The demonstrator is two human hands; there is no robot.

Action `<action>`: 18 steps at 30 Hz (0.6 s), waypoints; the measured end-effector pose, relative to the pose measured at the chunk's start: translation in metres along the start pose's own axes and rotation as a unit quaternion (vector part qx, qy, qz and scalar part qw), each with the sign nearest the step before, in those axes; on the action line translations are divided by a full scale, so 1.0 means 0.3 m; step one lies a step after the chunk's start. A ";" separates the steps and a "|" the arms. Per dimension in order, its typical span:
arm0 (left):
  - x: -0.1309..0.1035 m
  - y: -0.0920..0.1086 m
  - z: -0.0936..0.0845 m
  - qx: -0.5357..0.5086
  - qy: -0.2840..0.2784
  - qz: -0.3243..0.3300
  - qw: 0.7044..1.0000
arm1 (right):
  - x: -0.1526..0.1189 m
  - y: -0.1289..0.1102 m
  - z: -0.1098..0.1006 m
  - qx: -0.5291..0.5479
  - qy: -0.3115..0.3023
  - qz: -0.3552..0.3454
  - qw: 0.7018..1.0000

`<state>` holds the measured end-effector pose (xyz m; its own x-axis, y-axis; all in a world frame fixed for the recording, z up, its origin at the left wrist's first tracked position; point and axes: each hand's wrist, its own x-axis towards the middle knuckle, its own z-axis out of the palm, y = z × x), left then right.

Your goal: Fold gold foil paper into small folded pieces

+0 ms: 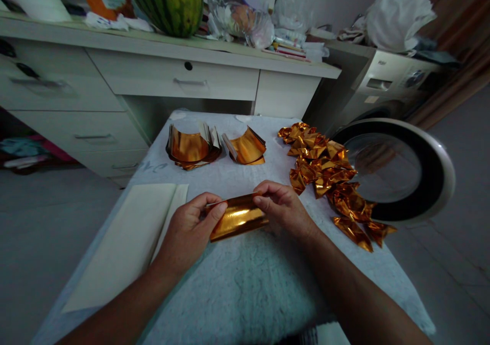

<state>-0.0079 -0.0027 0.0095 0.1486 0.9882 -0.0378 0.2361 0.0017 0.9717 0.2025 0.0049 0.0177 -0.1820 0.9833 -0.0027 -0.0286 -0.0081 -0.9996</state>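
Observation:
A shiny gold foil sheet [241, 216] is stretched between both hands above the cloth-covered table [245, 294]. My left hand [195, 222] pinches its left end, thumb on top. At the upper right corner, my right hand [287, 207] grips the foil between thumb and fingers. Beyond the hands lie two stacks of curved gold sheets, a larger one [189, 146] on the left and a smaller one [247, 146] beside it. Several folded gold foil pieces [325, 161] are heaped to the right.
Pale folded paper [118, 243] lies at the table's left. Behind stands a white drawer desk [179, 74] bearing a watermelon [168, 5], plastic bags and an orange packet. A washing machine's round door [394, 166] hangs open close to the table's right edge.

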 end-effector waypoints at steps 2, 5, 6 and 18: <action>0.000 -0.001 0.000 0.004 0.002 0.002 1.000 | 0.000 -0.001 0.001 0.003 0.005 0.003 1.000; 0.000 0.002 0.000 0.007 0.004 0.003 1.000 | 0.001 -0.001 0.001 0.006 0.003 -0.001 1.000; 0.000 0.004 0.000 0.007 0.004 0.002 1.000 | 0.002 -0.001 0.000 0.007 0.001 -0.004 1.000; 0.001 0.005 0.000 0.008 0.004 -0.001 1.000 | 0.001 0.001 -0.007 0.014 -0.008 -0.005 1.000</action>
<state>-0.0074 -0.0024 0.0110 0.1401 0.9894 -0.0386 0.2525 0.0020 0.9676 0.2046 0.0056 0.0174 -0.1977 0.9802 0.0070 -0.0574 -0.0045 -0.9983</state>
